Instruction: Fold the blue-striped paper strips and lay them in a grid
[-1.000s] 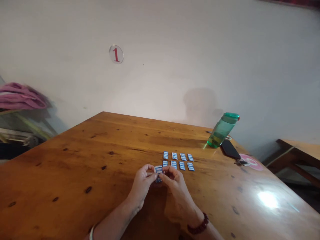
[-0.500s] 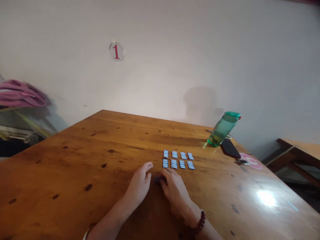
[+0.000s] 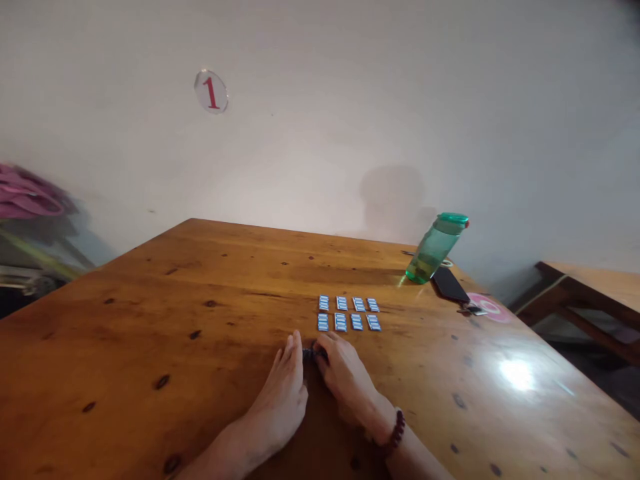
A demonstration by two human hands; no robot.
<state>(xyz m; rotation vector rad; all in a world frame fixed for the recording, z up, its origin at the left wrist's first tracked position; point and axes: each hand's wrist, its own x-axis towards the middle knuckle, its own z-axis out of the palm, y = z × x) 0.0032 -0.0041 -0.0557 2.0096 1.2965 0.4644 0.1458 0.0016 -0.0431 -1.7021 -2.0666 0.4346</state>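
My left hand (image 3: 283,393) stands on its edge on the wooden table (image 3: 240,273), fingers stretched out, beside a small dark blue object (image 3: 309,354). The fingers of my right hand (image 3: 345,370) are curled over that object from the right and hide most of it, so its kind does not show. Just beyond my hands lie several small blue-and-white rectangular pieces (image 3: 341,323), set out flat in two rows. They are too small to read.
A green bottle (image 3: 435,250) leans at the table's far right. Near it lie a dark phone-like slab (image 3: 450,285), small metal items (image 3: 473,309) and a pink disc (image 3: 493,308). A wall rises behind; another wooden table (image 3: 590,287) stands right.
My left hand has turned onto its edge, its fingers straightened and brought up against the dark object. My right hand keeps its hold. The whole view has shifted slightly.
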